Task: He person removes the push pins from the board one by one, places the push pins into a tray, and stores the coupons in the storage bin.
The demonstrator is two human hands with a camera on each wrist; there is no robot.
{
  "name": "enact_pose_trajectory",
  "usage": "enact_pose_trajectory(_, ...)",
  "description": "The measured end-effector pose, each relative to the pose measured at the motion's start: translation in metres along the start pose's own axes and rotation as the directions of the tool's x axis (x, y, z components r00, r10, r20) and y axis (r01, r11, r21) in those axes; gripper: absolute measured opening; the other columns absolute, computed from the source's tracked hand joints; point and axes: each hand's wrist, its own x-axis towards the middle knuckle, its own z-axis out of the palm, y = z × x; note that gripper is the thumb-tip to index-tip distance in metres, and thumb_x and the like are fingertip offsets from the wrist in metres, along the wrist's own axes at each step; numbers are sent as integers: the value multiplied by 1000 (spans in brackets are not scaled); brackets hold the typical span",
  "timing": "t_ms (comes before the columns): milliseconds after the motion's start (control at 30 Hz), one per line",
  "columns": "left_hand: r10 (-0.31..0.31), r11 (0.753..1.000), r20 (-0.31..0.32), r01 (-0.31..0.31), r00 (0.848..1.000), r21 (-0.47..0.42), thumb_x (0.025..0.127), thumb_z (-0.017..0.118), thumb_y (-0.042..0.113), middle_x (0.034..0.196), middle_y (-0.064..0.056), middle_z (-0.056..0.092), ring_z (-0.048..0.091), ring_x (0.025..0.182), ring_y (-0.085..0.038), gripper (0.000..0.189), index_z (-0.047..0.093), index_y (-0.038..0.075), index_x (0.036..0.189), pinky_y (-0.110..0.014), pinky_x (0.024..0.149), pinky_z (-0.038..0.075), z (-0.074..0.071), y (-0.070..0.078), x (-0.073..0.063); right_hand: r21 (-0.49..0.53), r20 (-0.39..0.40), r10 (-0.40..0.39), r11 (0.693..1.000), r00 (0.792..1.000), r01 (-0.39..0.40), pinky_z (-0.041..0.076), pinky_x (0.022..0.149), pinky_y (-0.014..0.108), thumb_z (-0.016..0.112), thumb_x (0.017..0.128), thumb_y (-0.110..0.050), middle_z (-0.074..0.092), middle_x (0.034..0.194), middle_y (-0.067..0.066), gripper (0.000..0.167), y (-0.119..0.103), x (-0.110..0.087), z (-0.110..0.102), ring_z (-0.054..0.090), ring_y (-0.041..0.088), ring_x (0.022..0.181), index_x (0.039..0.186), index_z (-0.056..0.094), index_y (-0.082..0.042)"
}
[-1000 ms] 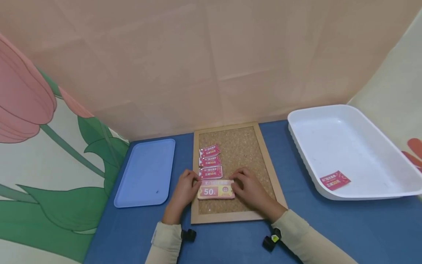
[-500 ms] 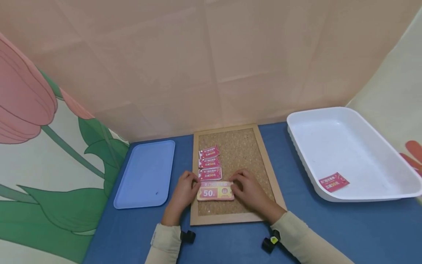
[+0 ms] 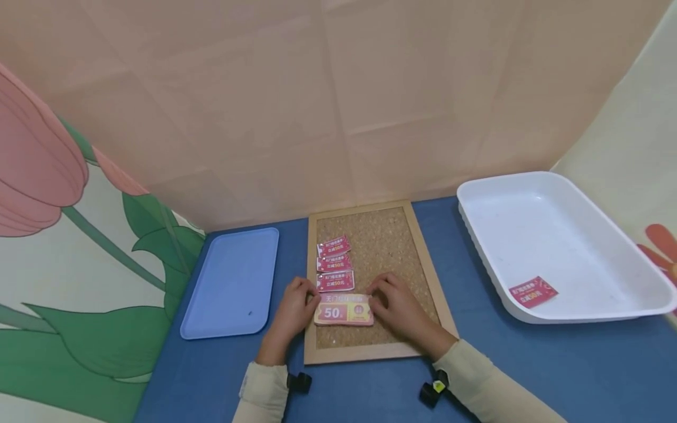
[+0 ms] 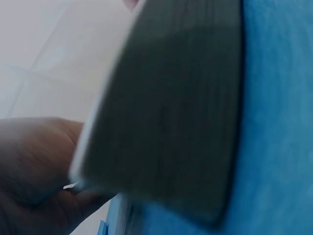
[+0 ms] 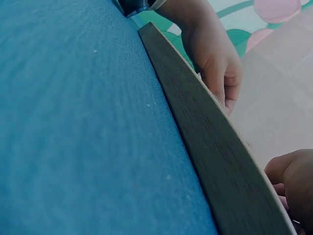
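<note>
Between left hand [image 3: 293, 304] and right hand [image 3: 399, 304], pink-yellow coupon [image 3: 344, 311]

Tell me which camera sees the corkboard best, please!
The head view shows the corkboard best: you look down on its front and most of its wooden frame. The left wrist and right wrist views show just the frame's dark side, up close, with no cork visible.
</note>
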Motion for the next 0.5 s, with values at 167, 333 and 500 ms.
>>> enact_pose_trajectory(167,10,1000,8,-10,1000,-19,92,68,18,105,-2,53,49,91,-17,9,63,14,86,-33,73,44,-1,-1,0,-13,-1,3,1000,1000,-3,44,82,35,72,88,-21,52,106,-9,7,0,0,1,49,12,98,90,66,-22)
enact_pose_trajectory(333,-3,1000,17,3,1000,-28,92,69,20,106,-2,53,49,92,-18,8,63,15,88,-34,74,44,-1,-2,0,-12,4,7,1000,1000,-7,44,87,38,72,88,-20,53,107,-8,6,0,-1,1,50,14,102,90,67,-22)
enact_pose_trajectory(500,-21,999,21,22,1000,-42,91,70,21,106,-1,53,49,93,-18,9,63,17,87,-34,76,44,1,-3,0,-9,5,6,1000,1000,-6,44,88,38,73,87,-19,53,107,-7,6,-1,-1,1,50,15,102,90,68,-21)
